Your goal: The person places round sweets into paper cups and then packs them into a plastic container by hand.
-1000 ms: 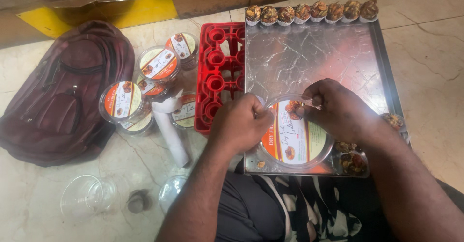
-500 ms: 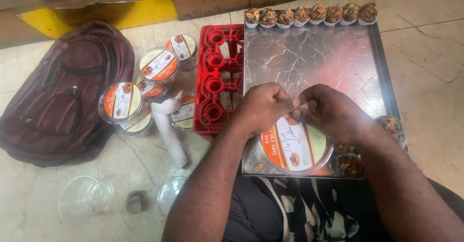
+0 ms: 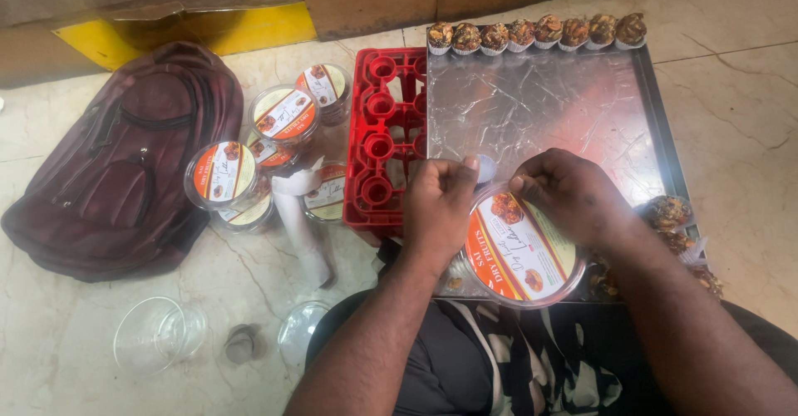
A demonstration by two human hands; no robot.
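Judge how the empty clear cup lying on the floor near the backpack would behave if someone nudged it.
The clear cup lies on its side on smooth stone floor, so it would probably roll, curving as tapered cups do. Its thin see-through wall suggests it is very light and would likely skid or flex under a firm pinch. Nothing is inside to steady it.

The left hand (image 3: 440,208) covered the near left rim of the round labelled lid (image 3: 519,250), and the right hand (image 3: 573,196) hid its far right edge. What the fingers (image 3: 470,167) pinched was too small to tell. Both forearms ran off the near edge. The sweets (image 3: 669,216) on the tray's (image 3: 532,108) right sat partly behind the right wrist.
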